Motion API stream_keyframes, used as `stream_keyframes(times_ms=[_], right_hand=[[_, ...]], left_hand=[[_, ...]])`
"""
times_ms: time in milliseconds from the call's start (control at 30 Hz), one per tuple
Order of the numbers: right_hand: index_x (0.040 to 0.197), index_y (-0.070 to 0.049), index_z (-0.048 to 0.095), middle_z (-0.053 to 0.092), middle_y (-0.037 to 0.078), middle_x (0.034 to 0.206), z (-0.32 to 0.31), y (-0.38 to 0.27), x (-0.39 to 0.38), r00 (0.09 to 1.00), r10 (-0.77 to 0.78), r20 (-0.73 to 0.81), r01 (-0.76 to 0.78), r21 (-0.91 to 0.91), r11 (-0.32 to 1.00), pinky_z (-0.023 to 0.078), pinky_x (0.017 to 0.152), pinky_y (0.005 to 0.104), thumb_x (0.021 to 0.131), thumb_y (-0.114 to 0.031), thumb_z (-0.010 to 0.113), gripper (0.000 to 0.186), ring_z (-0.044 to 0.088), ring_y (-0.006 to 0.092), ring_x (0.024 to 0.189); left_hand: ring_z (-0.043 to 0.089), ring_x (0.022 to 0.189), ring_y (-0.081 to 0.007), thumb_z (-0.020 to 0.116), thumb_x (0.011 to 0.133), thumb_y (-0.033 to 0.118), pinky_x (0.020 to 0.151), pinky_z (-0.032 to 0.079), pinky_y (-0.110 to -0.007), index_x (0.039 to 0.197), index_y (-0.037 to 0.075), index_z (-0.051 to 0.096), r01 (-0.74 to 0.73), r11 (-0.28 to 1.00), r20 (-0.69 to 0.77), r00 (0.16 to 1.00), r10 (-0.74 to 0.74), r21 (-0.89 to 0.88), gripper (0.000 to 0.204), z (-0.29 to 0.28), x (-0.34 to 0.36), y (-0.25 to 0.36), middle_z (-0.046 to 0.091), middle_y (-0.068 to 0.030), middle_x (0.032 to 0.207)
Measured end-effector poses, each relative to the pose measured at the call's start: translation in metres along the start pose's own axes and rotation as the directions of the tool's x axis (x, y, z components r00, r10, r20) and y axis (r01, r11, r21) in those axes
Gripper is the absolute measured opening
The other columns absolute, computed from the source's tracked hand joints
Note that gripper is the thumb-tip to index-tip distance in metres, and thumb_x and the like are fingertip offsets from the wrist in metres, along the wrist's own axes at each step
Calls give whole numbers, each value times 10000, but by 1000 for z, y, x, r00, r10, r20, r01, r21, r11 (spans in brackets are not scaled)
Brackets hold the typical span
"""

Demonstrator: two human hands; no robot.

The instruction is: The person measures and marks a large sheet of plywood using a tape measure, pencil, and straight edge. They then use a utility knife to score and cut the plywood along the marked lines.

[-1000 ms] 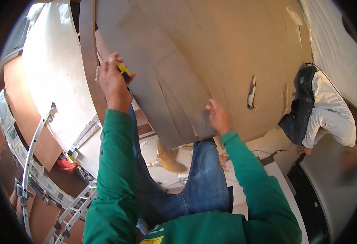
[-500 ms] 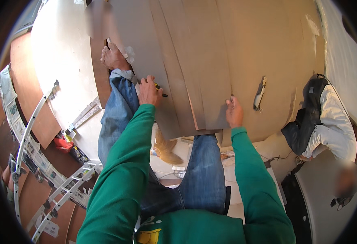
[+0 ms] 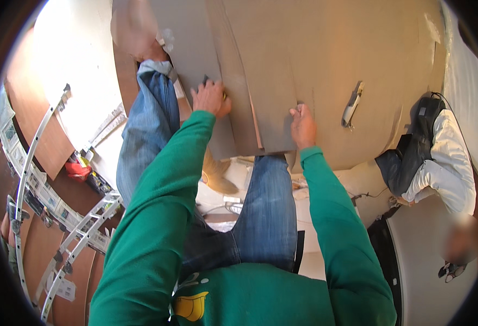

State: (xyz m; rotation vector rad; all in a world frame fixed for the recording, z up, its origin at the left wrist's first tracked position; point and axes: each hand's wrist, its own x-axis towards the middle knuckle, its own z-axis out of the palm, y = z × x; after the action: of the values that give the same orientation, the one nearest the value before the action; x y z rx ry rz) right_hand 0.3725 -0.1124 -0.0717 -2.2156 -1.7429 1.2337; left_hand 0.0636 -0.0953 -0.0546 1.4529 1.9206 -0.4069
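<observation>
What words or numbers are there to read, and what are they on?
None can be read clearly.
Paper strip on the left: print too small.
White sheet at lower left: too blurred.
Green top: white marks, too cut off to make a word.

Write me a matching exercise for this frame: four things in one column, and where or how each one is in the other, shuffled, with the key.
1. left hand
2. right hand
3. utility knife
4. broom

A. lying on the brown sheeting, right of both hands
B. straw-coloured, showing between the person's legs
C. partly covering a black-and-yellow thing
D. at the sheeting, nearer the knife than the other hand is

Pairs: 1-C, 2-D, 3-A, 4-B
</observation>
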Motion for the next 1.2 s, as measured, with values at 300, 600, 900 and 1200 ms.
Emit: stream_keyframes(times_ms=[300,600,900,1200], right_hand=[[1083,-44,685,712,239,963,-24,-46,-18,987,-81,-137,47,-240,970,539,793,489,923,-336,748,339,687,422,920],[1077,27,688,743,237,1011,53,-2,-125,647,738,-189,-664,335,668,559,871,444,846,-428,805,523,730,374,977],[998,-4,709,757,188,915,50,0,-112,576,807,-130,-735,351,580,580,809,448,813,-423,844,478,743,373,903],[1030,40,733,761,210,1010,44,37,-79,723,688,71,-691,52,721,590,772,413,864,-356,810,436,758,322,865]], left_hand=[[592,1244,-415,815,797,593,1013,502,-509,1377,-38,478,144,873,-37,983,-182,-467,921,-37,51,76,578,-242,1355],[636,1166,-422,924,728,422,946,528,-483,1347,-94,461,-111,974,-289,956,50,-198,929,-3,75,56,616,-256,1293],[656,1115,-394,968,677,331,941,526,-459,1323,-80,485,-2,964,-229,972,-61,-265,905,-14,66,86,661,-251,1197],[709,959,-256,935,738,272,750,590,-390,1389,-3,537,-58,763,-319,927,-199,-643,812,34,60,54,710,-154,1045]])
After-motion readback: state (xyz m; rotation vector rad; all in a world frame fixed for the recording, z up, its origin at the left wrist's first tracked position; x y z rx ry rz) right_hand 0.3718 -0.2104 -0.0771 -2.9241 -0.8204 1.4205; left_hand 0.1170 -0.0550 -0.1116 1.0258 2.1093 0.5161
